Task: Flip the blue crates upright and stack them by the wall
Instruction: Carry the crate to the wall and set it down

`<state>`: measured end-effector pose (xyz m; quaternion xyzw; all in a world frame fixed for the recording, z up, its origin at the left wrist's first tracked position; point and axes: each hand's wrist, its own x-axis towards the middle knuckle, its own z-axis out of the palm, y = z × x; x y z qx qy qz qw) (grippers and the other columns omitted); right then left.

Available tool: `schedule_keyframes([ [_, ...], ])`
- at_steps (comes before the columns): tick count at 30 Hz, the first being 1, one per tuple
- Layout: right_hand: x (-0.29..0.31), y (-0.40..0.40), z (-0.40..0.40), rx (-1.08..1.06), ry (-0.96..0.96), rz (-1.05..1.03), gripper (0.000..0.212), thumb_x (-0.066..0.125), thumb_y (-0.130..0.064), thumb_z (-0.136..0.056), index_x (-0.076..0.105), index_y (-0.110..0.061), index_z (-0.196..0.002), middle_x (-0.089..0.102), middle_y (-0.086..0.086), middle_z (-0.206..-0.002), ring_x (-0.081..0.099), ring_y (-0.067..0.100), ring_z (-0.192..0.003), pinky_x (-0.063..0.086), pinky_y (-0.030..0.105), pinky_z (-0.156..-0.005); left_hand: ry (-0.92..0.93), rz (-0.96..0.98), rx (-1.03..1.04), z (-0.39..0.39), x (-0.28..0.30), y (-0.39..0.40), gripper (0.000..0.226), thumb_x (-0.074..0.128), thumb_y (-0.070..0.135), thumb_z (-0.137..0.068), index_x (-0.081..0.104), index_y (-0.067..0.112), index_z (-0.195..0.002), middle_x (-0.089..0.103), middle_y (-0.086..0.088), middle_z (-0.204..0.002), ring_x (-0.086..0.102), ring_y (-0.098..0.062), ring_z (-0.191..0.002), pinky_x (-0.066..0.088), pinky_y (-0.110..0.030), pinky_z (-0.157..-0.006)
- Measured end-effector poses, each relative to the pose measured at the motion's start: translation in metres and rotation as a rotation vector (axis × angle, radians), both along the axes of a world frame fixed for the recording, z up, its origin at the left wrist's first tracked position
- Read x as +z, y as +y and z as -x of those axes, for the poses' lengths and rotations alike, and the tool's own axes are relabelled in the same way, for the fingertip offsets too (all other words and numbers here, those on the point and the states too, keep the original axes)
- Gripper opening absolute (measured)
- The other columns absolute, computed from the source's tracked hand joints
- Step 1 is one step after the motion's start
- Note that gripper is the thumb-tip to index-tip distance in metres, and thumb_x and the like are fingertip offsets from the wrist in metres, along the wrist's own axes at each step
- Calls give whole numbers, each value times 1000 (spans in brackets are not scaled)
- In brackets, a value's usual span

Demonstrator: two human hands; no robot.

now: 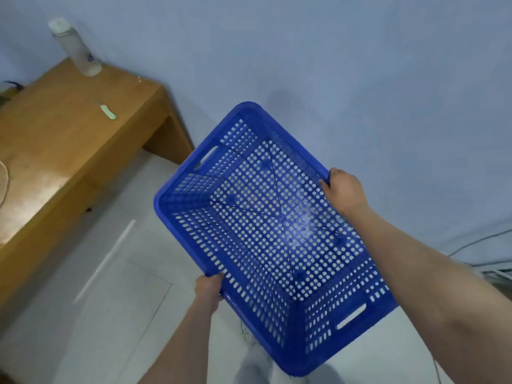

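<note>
Crate [266, 234] held off the floor, open side up.
Left hand [209, 289] and right hand [345, 189] had fingers clamped on opposite rims.

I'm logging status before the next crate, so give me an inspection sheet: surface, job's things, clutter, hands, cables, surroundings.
Surface: pale tiled floor, bare where visible.
Job's things: one blue crate, perforated, held in the air with its open side toward the camera; no stack or other crates in view.
Clutter: wooden desk at left carries a white bottle and a small pale green tool.
Hands: left hand grips one long rim; right hand grips the opposite rim.
Cables: thin cables run along the wall base at right.
Surroundings: plain bluish wall directly ahead.
</note>
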<state>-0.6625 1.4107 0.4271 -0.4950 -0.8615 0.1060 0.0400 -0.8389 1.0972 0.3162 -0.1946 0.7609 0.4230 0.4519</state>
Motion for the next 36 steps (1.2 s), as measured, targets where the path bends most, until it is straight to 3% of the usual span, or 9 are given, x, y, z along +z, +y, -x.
schedule_keyframes([
  [8,-77,48,17,131,-136,14,31,48,-32,-98,57,-3,-104,66,17,-103,64,37,-92,47,39,-73,-152,43,66,-42,-63,20,19,56,6,-97,49,1,-114,61,-12,-89,61,-29,-78,53,-51,-82],
  [13,-139,78,30,153,-197,54,28,50,-30,-97,59,-7,-110,67,14,-108,65,33,-98,50,40,-79,-210,46,116,-65,-115,40,22,57,5,-97,50,1,-117,62,-15,-93,60,-38,-97,53,-54,-85],
  [22,-255,113,51,150,-202,54,24,57,-26,-94,61,-7,-109,68,14,-108,64,35,-101,49,39,-80,-346,64,268,-90,-218,74,26,56,3,-97,49,-3,-121,61,-21,-95,62,-40,-88,53,-58,-82],
  [25,-293,122,57,83,-219,58,15,59,-16,-92,63,-7,-104,68,14,-105,64,34,-99,47,38,-79,-415,29,347,-97,-252,92,26,54,-2,-97,49,0,-122,60,-23,-111,59,-43,-103,50,-62,-90],
  [28,-327,128,62,31,-227,47,15,63,-6,-87,63,-6,-103,68,15,-105,63,34,-100,47,39,-83,-455,19,408,-102,-279,106,29,52,-4,-98,48,2,-126,55,-25,-123,55,-44,-115,52,-63,-79],
  [32,-379,138,67,20,-218,58,16,62,-1,-86,60,-6,-101,67,14,-102,60,33,-98,43,40,-84,-453,40,386,-107,-330,113,34,54,-2,-97,50,1,-131,58,-25,-131,58,-42,-107,56,-58,-45],
  [36,-418,145,71,-12,-219,86,20,64,3,-82,60,-5,-100,67,14,-97,60,33,-95,43,40,-87,-472,65,400,-117,-369,123,30,54,-3,-97,49,3,-126,56,-23,-127,57,-41,-112,53,-53,-39],
])
